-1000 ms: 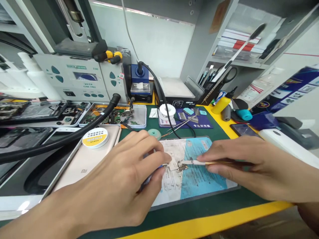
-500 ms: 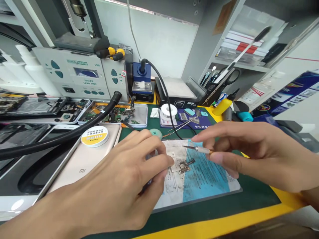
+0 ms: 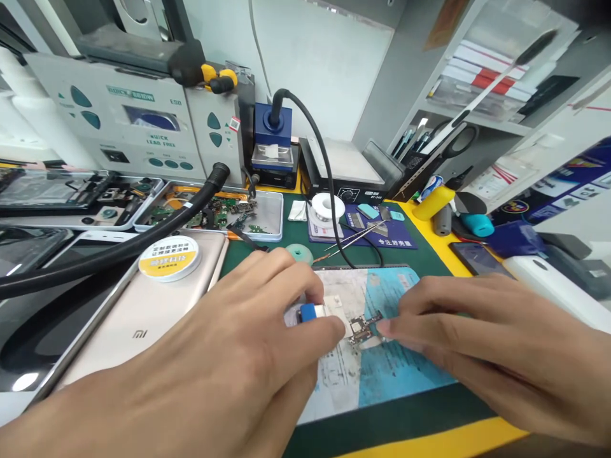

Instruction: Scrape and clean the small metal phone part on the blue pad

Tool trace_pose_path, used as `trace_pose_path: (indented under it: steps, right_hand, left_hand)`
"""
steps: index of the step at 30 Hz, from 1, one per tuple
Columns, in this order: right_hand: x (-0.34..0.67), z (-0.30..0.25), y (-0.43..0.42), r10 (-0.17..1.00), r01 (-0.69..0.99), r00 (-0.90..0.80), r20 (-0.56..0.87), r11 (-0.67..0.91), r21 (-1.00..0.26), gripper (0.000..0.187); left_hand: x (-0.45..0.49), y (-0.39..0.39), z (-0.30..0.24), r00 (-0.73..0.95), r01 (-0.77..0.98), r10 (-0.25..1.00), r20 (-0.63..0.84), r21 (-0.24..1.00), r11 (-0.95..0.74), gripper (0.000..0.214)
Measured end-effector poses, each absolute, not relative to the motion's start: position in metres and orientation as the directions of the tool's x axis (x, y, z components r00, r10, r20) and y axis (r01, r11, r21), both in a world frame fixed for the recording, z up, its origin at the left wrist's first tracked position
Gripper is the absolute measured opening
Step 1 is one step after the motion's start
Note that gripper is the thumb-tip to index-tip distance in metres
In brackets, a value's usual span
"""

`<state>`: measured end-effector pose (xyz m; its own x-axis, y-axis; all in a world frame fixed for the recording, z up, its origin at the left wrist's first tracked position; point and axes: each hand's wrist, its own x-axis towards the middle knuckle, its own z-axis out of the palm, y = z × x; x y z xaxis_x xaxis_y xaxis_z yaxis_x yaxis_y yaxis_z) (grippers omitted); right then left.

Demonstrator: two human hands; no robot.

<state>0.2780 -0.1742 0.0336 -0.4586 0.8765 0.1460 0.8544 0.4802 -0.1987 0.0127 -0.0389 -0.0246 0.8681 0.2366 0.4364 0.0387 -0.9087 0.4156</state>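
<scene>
My left hand (image 3: 238, 337) is closed, thumb and forefinger curled around a small blue-and-white piece (image 3: 310, 312) whose kind I cannot make out. Its thumb tip lies by a pale plate (image 3: 338, 313). Against that plate's right edge sits a small phone circuit board (image 3: 363, 327). Bent low over the board's right side, my right hand (image 3: 458, 337) is closed on a craft knife. A pale blade (image 3: 372, 343) shows under the board's lower edge; the handle is hidden by the fingers. Beneath everything is a blue-and-white printed mat (image 3: 344, 388).
A gold phone back (image 3: 109, 331) with a round labelled tin (image 3: 169, 257) lies left. A thick black hose (image 3: 114, 254) crosses there. Behind my hands are tweezers (image 3: 358, 238), a solder spool (image 3: 328, 208) and a tray of boards (image 3: 272, 213). A hot-air station (image 3: 143, 146) stands at the back.
My right hand has moved down with the craft knife to the circuit board, its fingers closing in. My left hand has shifted slightly, exposing the blue-and-white piece. The view has also shifted.
</scene>
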Motion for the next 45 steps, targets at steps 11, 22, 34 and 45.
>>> trace_pose_path:
  steps: [11, 22, 34, 45]
  right_hand:
    - [0.269, 0.015, -0.173, 0.827, 0.85, -0.494, 0.268, 0.524, -0.051, 0.016]
    - [0.268, 0.013, -0.173, 0.8, 0.834, -0.5, 0.332, 0.548, -0.064, 0.018]
    - [0.27, 0.012, -0.175, 0.792, 0.836, -0.503, 0.346, 0.548, -0.04, 0.019]
    - [0.267, 0.014, -0.175, 0.79, 0.834, -0.514, 0.334, 0.551, -0.02, 0.018]
  left_hand:
    - [0.014, -0.039, -0.025, 0.863, 0.022, 0.22, 0.455, 0.401, -0.916, 0.032]
    - [0.015, -0.038, -0.021, 0.877, 0.021, 0.203, 0.435, 0.387, -0.922, 0.029]
    - [0.012, -0.038, -0.024, 0.882, 0.011, 0.19, 0.432, 0.384, -0.923, 0.025]
    - [0.013, -0.038, -0.022, 0.873, 0.004, 0.184, 0.452, 0.369, -0.929, 0.028]
